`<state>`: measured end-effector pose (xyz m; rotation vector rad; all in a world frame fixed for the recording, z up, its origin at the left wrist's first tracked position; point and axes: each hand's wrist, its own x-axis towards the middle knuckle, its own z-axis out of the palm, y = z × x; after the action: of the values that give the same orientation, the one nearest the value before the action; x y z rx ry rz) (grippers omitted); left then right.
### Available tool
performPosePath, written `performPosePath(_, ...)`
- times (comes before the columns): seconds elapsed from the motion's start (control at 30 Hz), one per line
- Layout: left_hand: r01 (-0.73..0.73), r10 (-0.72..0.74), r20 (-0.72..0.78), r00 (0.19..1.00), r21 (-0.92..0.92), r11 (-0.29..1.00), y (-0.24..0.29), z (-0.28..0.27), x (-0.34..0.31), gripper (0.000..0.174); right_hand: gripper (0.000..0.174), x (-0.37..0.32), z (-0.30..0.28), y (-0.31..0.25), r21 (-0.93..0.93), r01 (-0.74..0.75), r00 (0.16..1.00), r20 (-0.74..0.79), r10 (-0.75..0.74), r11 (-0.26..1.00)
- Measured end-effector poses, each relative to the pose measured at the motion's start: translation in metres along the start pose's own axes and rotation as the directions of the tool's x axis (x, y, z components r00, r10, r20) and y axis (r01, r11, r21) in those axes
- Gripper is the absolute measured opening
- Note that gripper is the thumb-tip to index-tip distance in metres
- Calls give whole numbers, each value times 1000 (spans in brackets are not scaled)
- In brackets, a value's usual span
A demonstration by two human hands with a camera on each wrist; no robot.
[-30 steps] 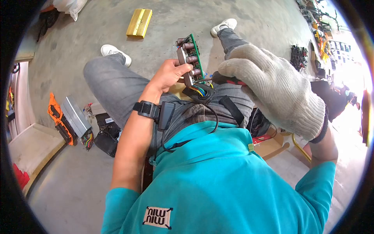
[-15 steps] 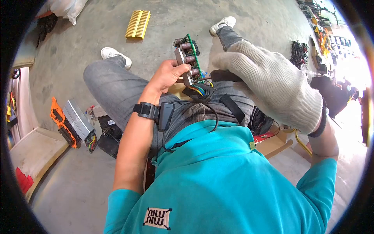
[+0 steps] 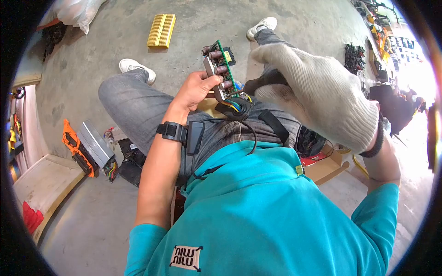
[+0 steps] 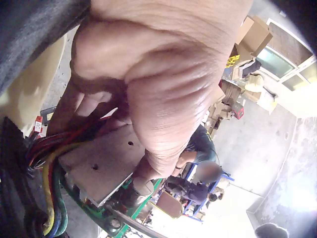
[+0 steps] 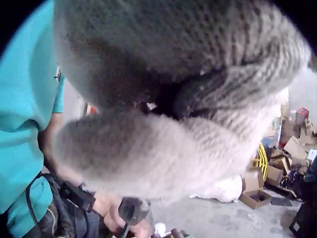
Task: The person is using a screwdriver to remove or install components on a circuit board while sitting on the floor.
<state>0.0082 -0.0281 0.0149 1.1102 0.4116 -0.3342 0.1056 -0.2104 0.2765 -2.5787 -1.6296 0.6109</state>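
My bare left hand grips a green circuit board by a flat metal bar along its side, thumb beside the brown capacitors. In the left wrist view the bar shows two holes, and coloured wires run from the board's end. My right hand, in a whitish knitted glove, holds a screwdriver by its dark handle. Its thin shaft reaches the board's near end, close to the bar. From the right wrist, the handle sticks out below the gloved fingers.
A yellow finned case lies on the concrete floor ahead. To the left are a silver metal case, an orange-and-black object and a pale board. By my right hip sits a cardboard box. A black cable crosses my lap.
The gloved right hand has rolled over around the screwdriver handle, and its fingers are now more spread. The shaft stays at the board's near end. My left hand keeps its grip.
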Motion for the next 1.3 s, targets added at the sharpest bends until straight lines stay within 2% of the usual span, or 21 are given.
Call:
performPosePath(0.03, -12, 12, 16, 1000, 41, 999, 0, -1, 1, 36, 50, 0, 0, -3, 26, -137, 990, 38, 136, 990)
performPosePath(0.07, -14, 13, 16, 1000, 42, 999, -1, -1, 2, 36, 50, -2, -1, -3, 26, -137, 990, 36, 136, 990)
performPosePath(0.17, -21, 21, 21, 1000, -9, 1000, -3, 0, 0, 35, 47, -5, -1, 1, 43, -64, 996, -54, 66, 997)
performPosePath(0.23, -5, 5, 10, 1000, 8, 1000, -2, 1, 1, 35, 49, -2, 2, 9, -45, 227, 964, -130, -231, 973)
performPosePath(0.37, -14, 14, 17, 1000, 7, 1000, 1, 2, -2, 36, 51, 0, 4, 6, -40, 231, 967, -104, -234, 972)
performPosePath(0.43, -22, 22, 14, 1000, 24, 999, 2, 3, -2, 37, 53, -3, 5, -1, 76, -94, 995, -8, 95, 993)
performPosePath(0.47, -23, 23, 14, 1000, 24, 999, 3, 4, -3, 37, 53, -4, 5, -2, 76, -93, 996, -9, 94, 993)
performPosePath(0.57, -39, 39, 15, 999, 12, 999, 8, 7, -7, 38, 51, -6, 4, -2, 150, -45, 997, -57, 54, 988)
performPosePath(0.63, 27, -27, 1, 1000, -4, 1000, 9, 8, -8, 38, 50, -8, 5, 1, 23, 128, 983, -137, -123, 992)
performPosePath(0.67, 29, -29, 2, 1000, -4, 1000, 8, 7, -7, 38, 50, -8, 6, 3, 24, 126, 983, -137, -121, 992)
performPosePath(0.77, 11, -10, 38, 999, -13, 1000, 1, 3, -3, 39, 51, -7, 8, 6, -43, 249, 958, -137, -252, 968)
performPosePath(0.83, -34, 36, 68, 997, -33, 999, -3, 1, -1, 41, 52, -9, 8, 1, 7, 105, 994, -13, -104, 994)
performPosePath(0.87, -32, 35, 70, 997, -33, 999, -4, 0, 0, 41, 52, -10, 8, -1, 7, 102, 995, -13, -102, 995)
performPosePath(0.93, -32, 31, 40, 999, 19, 999, -3, 1, -1, 41, 49, -12, 7, -4, 92, -140, 990, 42, 137, 986)
performPosePath(0.97, -32, 31, 38, 999, 18, 999, -3, 2, -1, 41, 49, -12, 6, -5, 92, -138, 990, 42, 135, 986)
performPosePath(1.03, -57, 57, 17, 998, -5, 998, -2, 5, -2, 40, 47, -14, 3, -5, 143, 8, 993, -115, 9, 990)
performPosePath(1.07, -57, 57, 16, 998, -5, 998, -1, 5, -3, 40, 47, -13, 2, -3, 143, 8, 993, -115, 8, 990)
performPosePath(1.13, -43, 45, 37, 998, -33, 999, 4, 5, -6, 43, 50, -9, 1, 4, -38, 243, 962, -116, -246, 969)
performPosePath(1.17, -43, 44, 37, 998, -34, 999, 3, 5, -5, 43, 50, -9, 1, 2, -37, 243, 962, -116, -246, 969)
performPosePath(1.23, -33, 32, 50, 998, 13, 999, 1, 4, -4, 42, 56, -9, 0, -5, 95, -99, 994, 43, 96, 990)
performPosePath(1.3, -21, 19, 50, 999, 30, 999, 0, 3, -2, 43, 57, -10, 0, -7, 84, -119, 993, 20, 118, 989)
